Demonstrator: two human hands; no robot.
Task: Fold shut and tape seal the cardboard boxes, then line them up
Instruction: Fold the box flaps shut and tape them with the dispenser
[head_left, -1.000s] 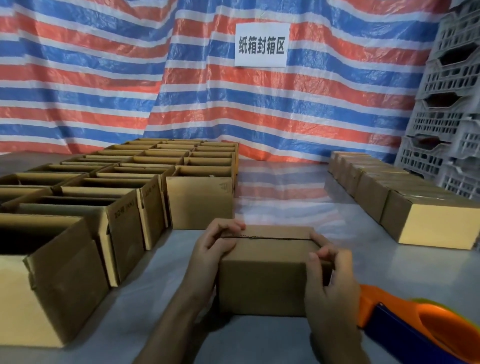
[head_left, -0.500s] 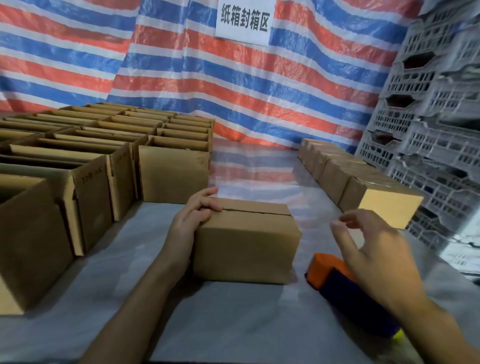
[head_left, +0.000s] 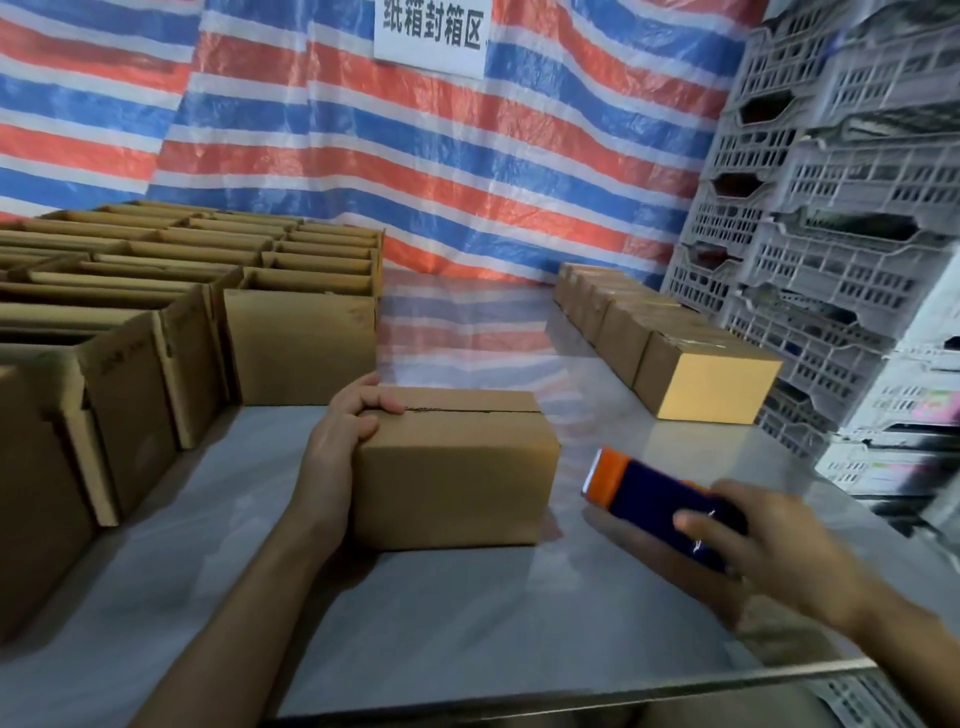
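Dim, cool light leaves everything soft, and the glossy counter (head_left: 467, 639) mirrors the striped tarp (head_left: 519, 171) as a pale sheen. The right hand (head_left: 779, 545) is smeared by motion blur, while the stacked crates (head_left: 841, 218) lean and bow at the wide-angle edge.

The closed box (head_left: 452, 467) and the open boxes (head_left: 130, 364) are plain brown cardboard. The tape dispenser (head_left: 654, 499) is dark blue with an orange end. The tarp (head_left: 467, 156) has red, blue and white stripes, the sign (head_left: 431, 31) is white with black characters, the latticed crates (head_left: 831, 208) are pale grey, and the surface (head_left: 467, 613) is grey.
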